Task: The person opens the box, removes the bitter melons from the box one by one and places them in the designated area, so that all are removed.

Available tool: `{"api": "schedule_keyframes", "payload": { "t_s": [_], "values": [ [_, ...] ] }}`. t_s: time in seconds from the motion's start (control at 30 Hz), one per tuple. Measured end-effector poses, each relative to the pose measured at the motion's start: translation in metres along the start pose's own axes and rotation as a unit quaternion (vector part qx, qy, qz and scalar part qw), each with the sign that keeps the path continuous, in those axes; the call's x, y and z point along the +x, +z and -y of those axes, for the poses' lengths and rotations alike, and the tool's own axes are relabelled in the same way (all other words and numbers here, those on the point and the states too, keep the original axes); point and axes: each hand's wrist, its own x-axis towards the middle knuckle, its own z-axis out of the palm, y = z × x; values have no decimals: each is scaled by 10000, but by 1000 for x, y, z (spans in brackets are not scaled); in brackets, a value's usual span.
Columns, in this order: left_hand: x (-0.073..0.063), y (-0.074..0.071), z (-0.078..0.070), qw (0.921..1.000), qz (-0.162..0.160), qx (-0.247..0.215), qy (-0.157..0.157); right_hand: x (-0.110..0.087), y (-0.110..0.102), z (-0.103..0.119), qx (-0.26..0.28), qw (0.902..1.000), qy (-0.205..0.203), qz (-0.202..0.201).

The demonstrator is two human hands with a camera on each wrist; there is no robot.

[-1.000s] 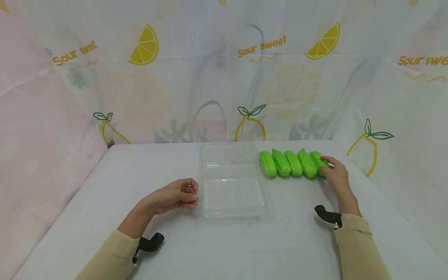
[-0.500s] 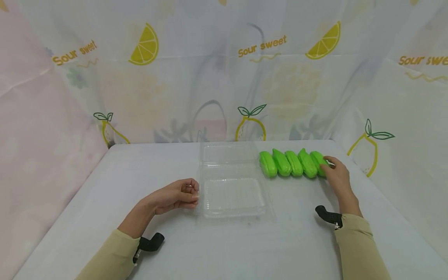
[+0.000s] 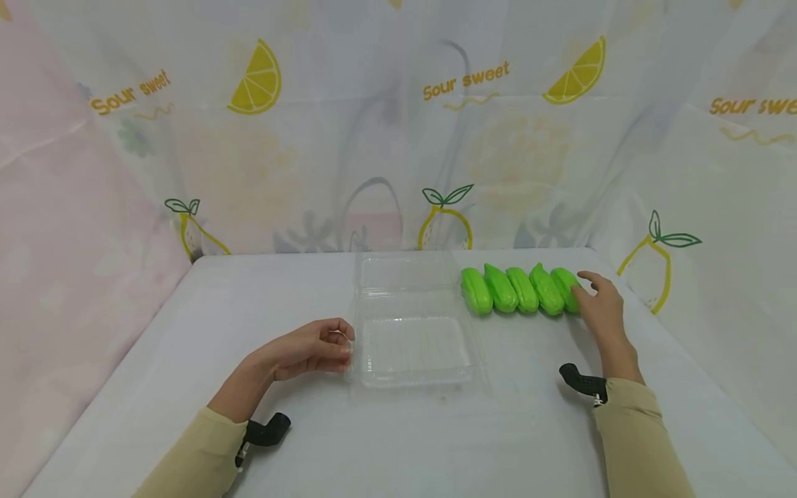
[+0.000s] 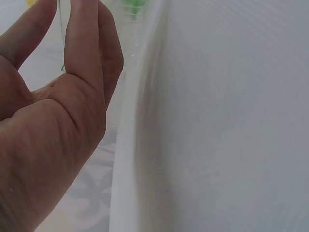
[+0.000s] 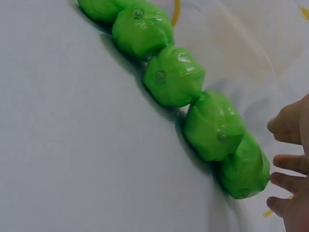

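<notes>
A clear plastic clamshell box (image 3: pixel 417 382) lies open at the middle of the table, its lid folded away toward the wall. My left hand (image 3: pixel 308 349) pinches the box's left edge between thumb and curled fingers; the fingertips run off the top of the left wrist view. Right of the lid, several glossy green ridged vegetables (image 3: pixel 523 290) lie side by side in a row. My right hand (image 3: pixel 602 308) is at the right end of this row, fingers spread. In the right wrist view its fingertips are right beside the end vegetable (image 5: pixel 245 169), not wrapped round it.
A white cloth covers the table (image 3: pixel 411 449). Behind it hangs a curtain (image 3: pixel 349 152) with lemon prints, which also closes in both sides. A black wrist mount (image 3: pixel 268 430) sticks out from the left sleeve, and another black mount (image 3: pixel 582 382) from the right.
My right hand's fingers have opened and drawn slightly right, off the end vegetable. My left hand and the box stay in place.
</notes>
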Motion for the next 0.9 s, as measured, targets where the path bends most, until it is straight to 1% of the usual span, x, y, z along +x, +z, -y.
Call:
{"api": "schedule_keyframes", "payload": {
  "t_s": [0.1, 0.17, 0.3, 0.4, 0.47, 0.57, 0.67, 0.8, 0.9],
  "values": [
    [-3, -1, -1, 10000, -29, 5, -2, 1, -2, 4, 4, 10000, -83, -40],
    [-4, -2, -1, 10000, -73, 9, 7, 2, -2, 6, -27, 9997, -225, -85],
    [-7, -4, 0, 9996, -274, -8, 27, 2, -3, 12, -131, 9974, -692, -159],
    [-8, -5, 1, 9988, -488, 39, 74, 1, -2, 18, -209, 9936, -1106, -116],
    [-7, -5, 0, 9973, -702, 162, 120, 0, -1, 24, -263, 9904, -1358, -20],
    [-5, -5, -1, 9932, -1077, 399, 201, -1, 1, 30, -346, 9866, -1587, 149],
    [-3, -5, -2, 9880, -1417, 561, 258, -2, 3, 34, -447, 9839, -1684, 403],
    [0, -5, -5, 9828, -1687, 651, 385, -7, 7, 37, -637, 9794, -1784, 705],
    [1, -4, -6, 9767, -1904, 862, 495, -11, 12, 40, -746, 9752, -1880, 903]
  ]
}}
